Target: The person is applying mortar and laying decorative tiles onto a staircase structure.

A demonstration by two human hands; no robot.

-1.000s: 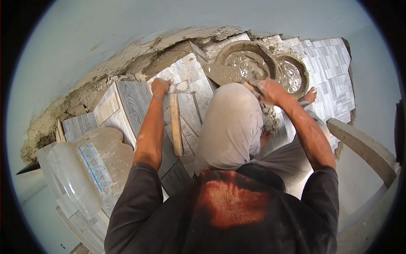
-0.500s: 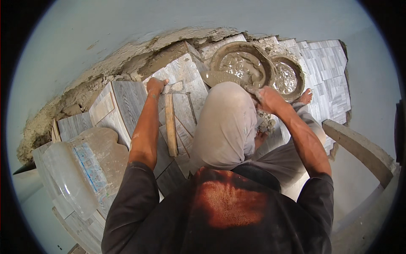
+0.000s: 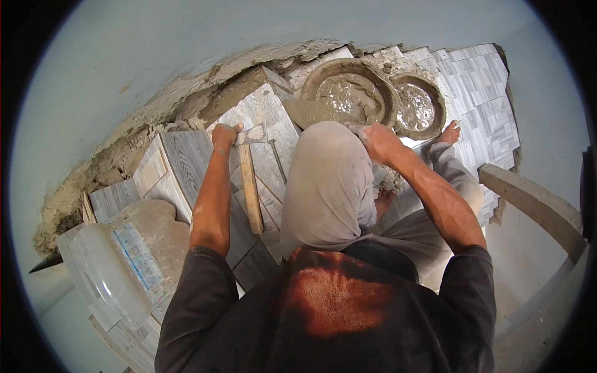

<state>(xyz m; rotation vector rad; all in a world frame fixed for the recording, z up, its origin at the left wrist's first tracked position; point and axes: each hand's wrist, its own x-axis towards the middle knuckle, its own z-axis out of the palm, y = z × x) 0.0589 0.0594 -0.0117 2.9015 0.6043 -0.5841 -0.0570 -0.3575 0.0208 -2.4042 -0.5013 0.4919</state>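
Note:
My left hand (image 3: pixel 225 135) is closed at the edge of a pale wood-look tile (image 3: pixel 255 109); what its hidden fingers grip I cannot make out. Below it lie a wooden bar (image 3: pixel 250 189) and a thin metal rod (image 3: pixel 277 158). My right hand (image 3: pixel 377 142) is closed on a trowel handle beside my raised knee (image 3: pixel 326 186). The mortar-coated trowel blade (image 3: pixel 308 112) reaches left from that hand, against the rim of a round basin of wet mortar (image 3: pixel 390 99). A smaller mortar basin (image 3: pixel 441 105) stands to its right.
Tiled steps (image 3: pixel 472 93) run along a pale wall (image 3: pixel 186 37) with a broken, rubbly edge (image 3: pixel 143 115). A clear plastic jug (image 3: pixel 124 261) lies at left. A concrete beam (image 3: pixel 528 202) crosses at right. My bare foot (image 3: pixel 449 133) rests beside the smaller basin.
My right hand, on the trowel, has shifted left and slightly up in the picture, as has the larger basin. My left hand keeps its place at the tile, slightly lower in view.

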